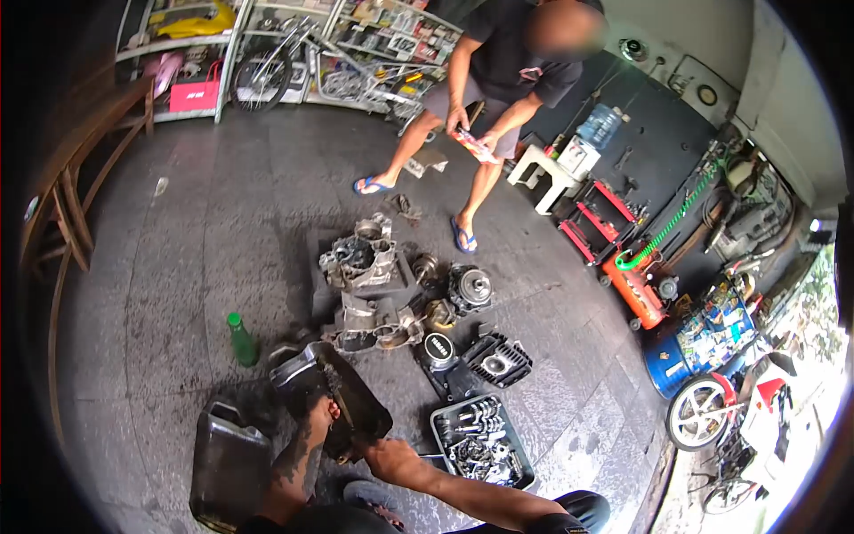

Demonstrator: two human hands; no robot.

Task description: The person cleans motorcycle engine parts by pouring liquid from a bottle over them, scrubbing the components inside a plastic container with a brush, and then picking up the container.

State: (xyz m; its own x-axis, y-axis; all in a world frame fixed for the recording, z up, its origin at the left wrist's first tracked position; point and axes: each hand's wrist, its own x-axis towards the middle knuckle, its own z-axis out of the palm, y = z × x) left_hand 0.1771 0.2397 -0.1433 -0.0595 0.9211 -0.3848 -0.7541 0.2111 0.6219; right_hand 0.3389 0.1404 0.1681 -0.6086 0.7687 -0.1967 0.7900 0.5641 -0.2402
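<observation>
One other person [525,62] stands across the floor, in a dark shirt and blue flip-flops, holding a small reddish-and-white item in both hands. Closer in, the dark open container [360,400] sits right at my hands, with the other dark container [227,458] beside it on the left. Off to the right is the parts tray [514,433], packed with metal bits (pretty greasy-looking collection, honestly). Engine casings [369,325] lie beyond the container, and the green bottle [242,343] stands to their left. Left hand [322,412] is over the container, fingers curled in; right hand [384,458] is closed up at its near end. Can't tell what either one's gripping.
</observation>
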